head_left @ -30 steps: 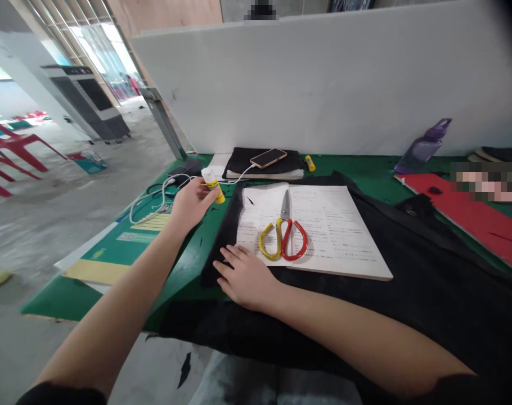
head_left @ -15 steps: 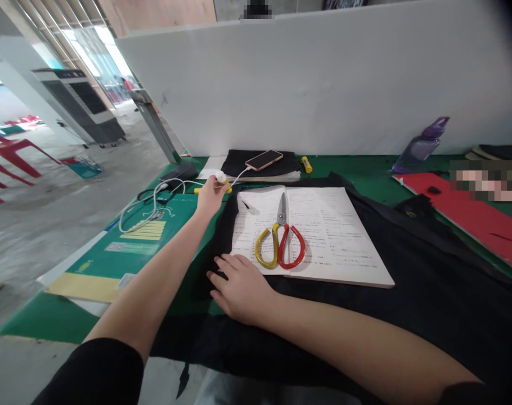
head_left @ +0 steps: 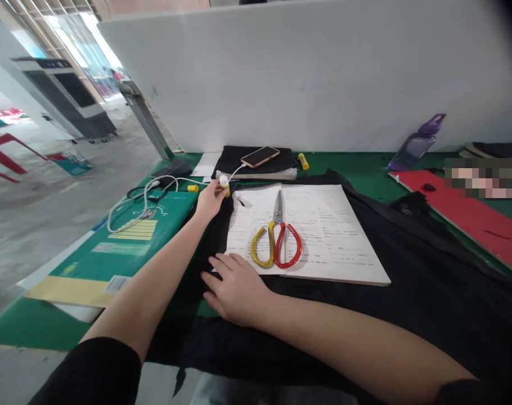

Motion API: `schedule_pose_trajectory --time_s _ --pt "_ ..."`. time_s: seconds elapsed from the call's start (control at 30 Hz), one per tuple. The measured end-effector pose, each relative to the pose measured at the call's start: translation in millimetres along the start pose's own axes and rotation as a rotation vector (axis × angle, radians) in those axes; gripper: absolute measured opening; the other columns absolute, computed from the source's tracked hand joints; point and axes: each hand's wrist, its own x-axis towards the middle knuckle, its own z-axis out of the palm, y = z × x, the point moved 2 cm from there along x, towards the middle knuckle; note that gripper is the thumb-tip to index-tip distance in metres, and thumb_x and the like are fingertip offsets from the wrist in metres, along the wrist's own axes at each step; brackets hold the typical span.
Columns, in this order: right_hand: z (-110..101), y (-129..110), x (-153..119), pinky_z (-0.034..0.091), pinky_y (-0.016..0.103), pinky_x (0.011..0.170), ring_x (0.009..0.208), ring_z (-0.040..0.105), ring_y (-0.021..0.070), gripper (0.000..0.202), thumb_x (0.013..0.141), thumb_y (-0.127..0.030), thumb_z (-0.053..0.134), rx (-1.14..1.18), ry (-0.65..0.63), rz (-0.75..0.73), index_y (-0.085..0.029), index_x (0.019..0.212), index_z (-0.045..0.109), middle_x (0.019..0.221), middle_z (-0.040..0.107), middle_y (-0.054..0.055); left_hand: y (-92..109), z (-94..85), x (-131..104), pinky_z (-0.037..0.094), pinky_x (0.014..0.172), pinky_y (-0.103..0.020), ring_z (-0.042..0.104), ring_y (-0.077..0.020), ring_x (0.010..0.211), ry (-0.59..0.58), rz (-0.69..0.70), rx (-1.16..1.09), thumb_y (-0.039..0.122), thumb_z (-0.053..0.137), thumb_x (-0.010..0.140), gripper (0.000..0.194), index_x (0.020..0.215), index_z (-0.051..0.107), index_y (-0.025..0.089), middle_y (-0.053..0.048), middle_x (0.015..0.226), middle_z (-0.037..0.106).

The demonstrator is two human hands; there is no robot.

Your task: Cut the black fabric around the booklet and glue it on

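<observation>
My left hand (head_left: 212, 198) reaches to the far left corner of an open book (head_left: 323, 225), fingers closed round a small yellow tube with a white top (head_left: 224, 181). The tube stands upright; its lower part is partly behind my fingers. My right hand (head_left: 237, 286) lies palm down with fingers spread, over black cloth (head_left: 416, 315) at the book's near left corner. Scissors (head_left: 278, 216) with one yellow and one red handle rest on the book's pages, blades pointing away. A small dark sliver (head_left: 241, 202) lies on the left page.
A green book (head_left: 125, 242) with a white cable (head_left: 145, 211) over it is at left. Behind are a yellow cap-like piece (head_left: 192, 188), a phone (head_left: 260, 157) and a yellow cylinder (head_left: 303, 161). A purple bottle (head_left: 417, 146) and red board (head_left: 462, 211) stand right, near another person's hand (head_left: 484, 183).
The tube in my left hand now stands more upright, and the yellow piece to its left shows apart from the hand. My right hand stays in place. The view has shifted slightly.
</observation>
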Motion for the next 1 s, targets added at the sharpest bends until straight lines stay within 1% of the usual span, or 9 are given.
schedule_pose_trajectory --time_s 0.2,0.3,0.4,0.47,0.57,0.7,0.83,1.0 --pt "2 0 0 0.035 0.042 0.100 0.121 0.045 0.0276 0.040 0.094 -0.038 0.038 0.006 0.006 0.003 -0.013 0.118 0.058 0.130 0.053 0.016 -1 -4.8 -3 0.049 0.084 -0.031 0.067 -0.0201 0.091 -0.027 -0.008 0.062 0.029 0.055 0.084 0.028 0.109 0.058 0.019 -0.007 0.103 0.070" --pt "1 0 0 0.035 0.042 0.100 0.121 0.045 0.0280 0.041 0.094 -0.038 0.037 0.007 0.002 0.001 -0.013 0.119 0.058 0.130 0.053 0.016 -6 -8.1 -5 0.050 0.079 -0.031 0.067 -0.0198 0.085 -0.042 -0.040 0.086 0.032 0.054 0.084 0.030 0.111 0.057 0.020 -0.007 0.100 0.070" --pt "0 0 0 0.036 0.042 0.100 0.122 0.045 0.0276 0.041 0.094 -0.037 0.038 0.009 -0.005 0.000 -0.013 0.120 0.057 0.130 0.053 0.016 -11 -11.4 -9 0.050 0.076 -0.030 0.067 -0.0190 0.078 -0.049 -0.035 0.102 0.035 0.053 0.084 0.029 0.110 0.057 0.021 -0.006 0.095 0.071" --pt "-1 0 0 0.036 0.042 0.100 0.122 0.045 0.0273 0.041 0.094 -0.037 0.038 0.011 -0.007 0.001 -0.013 0.120 0.057 0.131 0.053 0.015 -13 -13.7 -12 0.050 0.074 -0.030 0.067 -0.0185 0.077 -0.053 -0.027 0.105 0.035 0.052 0.085 0.028 0.109 0.056 0.021 -0.007 0.094 0.070" --pt "-1 -1 0 0.035 0.042 0.100 0.123 0.044 0.0270 0.040 0.094 -0.038 0.039 0.018 -0.007 0.007 -0.014 0.121 0.057 0.132 0.052 0.015 -15 -17.7 -16 0.051 0.070 -0.028 0.067 -0.0181 0.078 -0.057 -0.054 0.084 0.034 0.052 0.084 0.027 0.108 0.055 0.021 -0.007 0.096 0.070" --pt "0 -1 0 0.035 0.042 0.101 0.123 0.044 0.0267 0.040 0.093 -0.038 0.040 0.024 -0.014 0.013 -0.014 0.120 0.057 0.132 0.052 0.015 -11 -23.2 -23 0.052 0.067 -0.028 0.066 -0.0172 0.073 -0.070 -0.097 0.062 0.033 0.052 0.084 0.027 0.108 0.054 0.019 -0.008 0.097 0.069" --pt "1 -1 1 0.035 0.042 0.102 0.123 0.044 0.0270 0.040 0.093 -0.038 0.041 0.022 -0.018 0.013 -0.014 0.120 0.057 0.132 0.052 0.015 -5 -27.6 -29 0.051 0.067 -0.029 0.065 -0.0163 0.067 -0.077 -0.098 0.089 0.033 0.052 0.084 0.025 0.106 0.054 0.020 -0.008 0.095 0.070" --pt "0 -1 1 0.035 0.042 0.101 0.123 0.044 0.0270 0.039 0.094 -0.038 0.041 0.028 -0.013 0.014 -0.014 0.120 0.057 0.132 0.052 0.015 -6 -30.9 -36 0.052 0.066 -0.028 0.067 -0.0180 0.073 -0.091 -0.096 0.063 0.035 0.052 0.084 0.025 0.105 0.054 0.020 -0.009 0.097 0.069"
